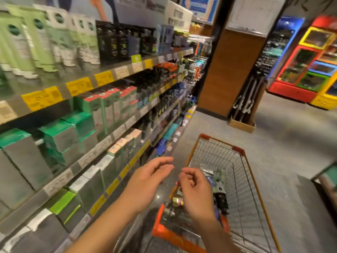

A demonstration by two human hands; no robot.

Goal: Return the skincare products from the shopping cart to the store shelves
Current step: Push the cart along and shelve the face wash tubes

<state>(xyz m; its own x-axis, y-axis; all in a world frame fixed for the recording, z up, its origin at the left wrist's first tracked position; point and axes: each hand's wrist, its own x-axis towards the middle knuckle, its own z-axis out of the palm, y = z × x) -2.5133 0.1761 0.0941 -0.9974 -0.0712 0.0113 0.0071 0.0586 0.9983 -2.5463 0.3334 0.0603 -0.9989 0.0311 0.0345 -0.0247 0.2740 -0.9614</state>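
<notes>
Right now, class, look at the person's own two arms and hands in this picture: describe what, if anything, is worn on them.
Both forearms are bare as far as the frame shows; no sleeve edge comes into view. The left hand and the right hand wear no gloves. No ring, watch or bracelet is visible on either, though the picture is blurred, so small items could be missed.

Both bare forearms reached forward; the left hand (pixel 145 181) and right hand (pixel 196 192) hung loosely curled, holding nothing.
</notes>
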